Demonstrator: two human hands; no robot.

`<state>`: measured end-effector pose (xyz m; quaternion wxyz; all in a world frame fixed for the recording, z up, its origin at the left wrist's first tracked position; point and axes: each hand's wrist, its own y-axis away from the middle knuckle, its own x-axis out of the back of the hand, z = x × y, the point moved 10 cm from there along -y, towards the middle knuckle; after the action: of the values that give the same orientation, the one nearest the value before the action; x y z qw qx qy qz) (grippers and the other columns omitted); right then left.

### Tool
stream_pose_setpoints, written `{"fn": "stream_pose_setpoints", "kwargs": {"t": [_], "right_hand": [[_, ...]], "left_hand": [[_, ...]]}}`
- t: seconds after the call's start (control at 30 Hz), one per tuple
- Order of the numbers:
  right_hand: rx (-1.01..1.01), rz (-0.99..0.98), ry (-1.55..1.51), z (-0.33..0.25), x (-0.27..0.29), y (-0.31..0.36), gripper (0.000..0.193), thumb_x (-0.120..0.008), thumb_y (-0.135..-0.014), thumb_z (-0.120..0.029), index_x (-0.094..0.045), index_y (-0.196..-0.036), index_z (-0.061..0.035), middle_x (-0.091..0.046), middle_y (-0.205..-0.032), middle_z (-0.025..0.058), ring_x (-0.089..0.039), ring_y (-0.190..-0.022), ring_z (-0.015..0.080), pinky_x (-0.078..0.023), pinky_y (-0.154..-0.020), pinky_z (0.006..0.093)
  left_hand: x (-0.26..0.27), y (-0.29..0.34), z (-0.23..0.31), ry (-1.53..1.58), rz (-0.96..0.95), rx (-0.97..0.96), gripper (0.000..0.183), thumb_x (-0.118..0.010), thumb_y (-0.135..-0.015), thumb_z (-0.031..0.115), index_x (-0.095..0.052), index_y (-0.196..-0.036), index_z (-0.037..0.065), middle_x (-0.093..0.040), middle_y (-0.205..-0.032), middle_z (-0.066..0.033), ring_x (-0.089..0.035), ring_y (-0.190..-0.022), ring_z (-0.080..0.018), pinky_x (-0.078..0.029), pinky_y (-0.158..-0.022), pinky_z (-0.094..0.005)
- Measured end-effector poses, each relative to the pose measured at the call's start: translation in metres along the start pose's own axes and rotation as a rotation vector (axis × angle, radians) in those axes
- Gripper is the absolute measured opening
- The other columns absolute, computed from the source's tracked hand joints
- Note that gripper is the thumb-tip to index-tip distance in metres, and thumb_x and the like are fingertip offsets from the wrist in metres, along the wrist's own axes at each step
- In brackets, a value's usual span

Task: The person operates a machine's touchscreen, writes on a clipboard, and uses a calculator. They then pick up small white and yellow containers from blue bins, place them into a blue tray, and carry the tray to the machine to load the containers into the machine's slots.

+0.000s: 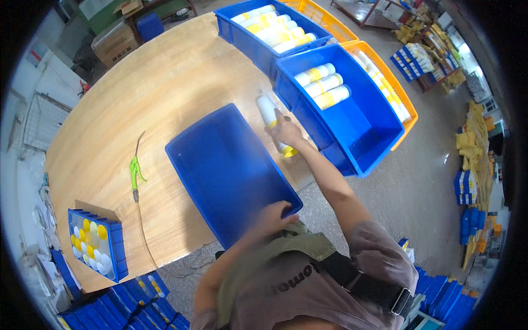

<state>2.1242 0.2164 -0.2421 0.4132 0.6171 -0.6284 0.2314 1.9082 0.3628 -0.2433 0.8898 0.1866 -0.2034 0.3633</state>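
Note:
My right hand [286, 132] is closed around a white cylinder with yellow bands [267, 109], which lies slanted between two blue bins and is slightly blurred. To the left of it, a deep blue bin [220, 159] rests at an angle on the wooden table, its near end close to my body. My left hand [269, 218] is by that bin's near right corner, smeared by motion, so its grip does not show. On the right, a second blue bin [379, 129] contains three white-and-yellow cylinders [323, 86] lying side by side at its far end.
Another blue bin [273, 54] full of similar cylinders stands at the far edge, with orange crates [406, 121] alongside. A green air blow gun [135, 171] with its hose lies on the wooden table [110, 143]. At left, a blue tray [117, 247] carries upright yellow and white pieces.

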Motion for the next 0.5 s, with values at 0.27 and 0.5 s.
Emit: {"fn": "stream_pose_setpoints", "kwargs": {"t": [0.27,0.5], "right_hand": [[0.633,-0.307,-0.443,-0.108,0.04,0.099,0.056,-0.046,-0.102,-0.035,-0.036,-0.145,0.0004,-0.047,-0.139,0.0252,-0.05,-0.125,0.0357,-0.034,-0.108,0.0453],[-0.213,-1.031,-1.758,-0.151,-0.087,0.078,0.064,-0.042,-0.099,-0.055,-0.043,-0.133,-0.0008,-0.062,-0.113,0.0176,-0.062,-0.105,0.0311,-0.05,-0.094,0.0424]], "left_hand": [[0.141,-0.044,-0.002,0.782,0.89,0.321,0.049,-0.058,-0.097,0.031,-0.043,-0.131,-0.002,-0.062,-0.109,-0.0141,-0.06,-0.101,-0.0192,-0.051,-0.086,-0.0314],[0.137,0.0,0.019,1.646,0.502,0.289,0.06,-0.05,-0.098,0.044,-0.047,-0.129,-0.007,-0.064,-0.108,-0.0207,-0.068,-0.088,-0.025,-0.059,-0.077,-0.036]]}}
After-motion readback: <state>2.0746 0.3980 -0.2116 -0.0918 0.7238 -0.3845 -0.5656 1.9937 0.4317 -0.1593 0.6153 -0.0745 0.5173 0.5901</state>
